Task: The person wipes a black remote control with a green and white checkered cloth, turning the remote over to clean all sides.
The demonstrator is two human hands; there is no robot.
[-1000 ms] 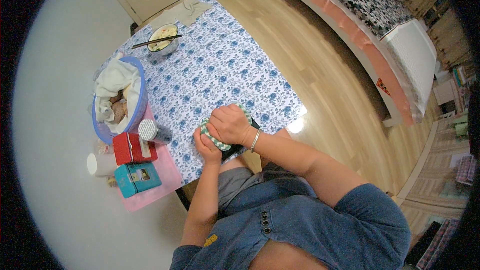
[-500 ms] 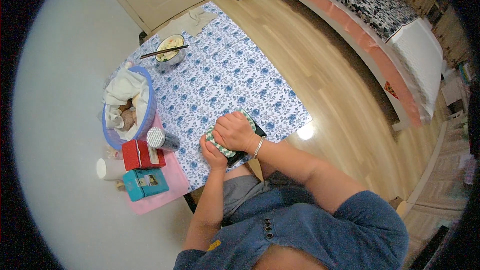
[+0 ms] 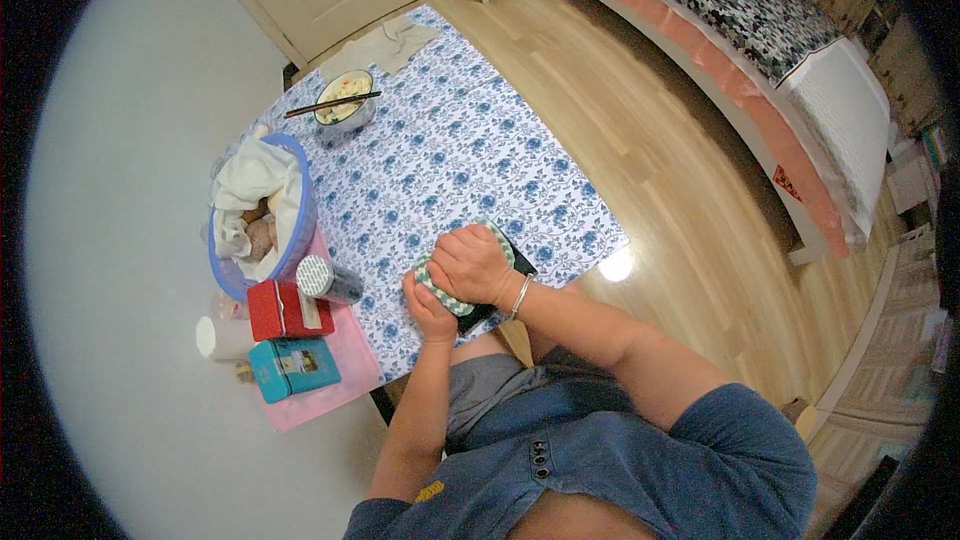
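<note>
A green-and-white patterned, knitted-looking piece (image 3: 448,298) lies at the near edge of the table, over a flat black thing (image 3: 482,317) whose kind I cannot make out. My left hand (image 3: 430,310) is closed around the left part of the patterned piece, its fingers partly hidden. Across the middle of it lies my right hand (image 3: 470,265), fingers curled and pressed down, with a bracelet on the wrist. The two hands touch each other. The patterned piece shows beyond my right hand and between the hands; the rest of it is covered.
A blue-flowered cloth covers the table (image 3: 420,170). Along its left stand a blue basket (image 3: 306,212) with white cloth, a dark lidded jar (image 3: 343,287), a red box (image 3: 275,310), a teal tin (image 3: 293,370) and a white cup (image 3: 221,338). Farther off sits a food bowl (image 3: 345,118) under chopsticks (image 3: 333,105).
Both hands stay in the same hold on the patterned piece. The whole view has shifted very slightly.
</note>
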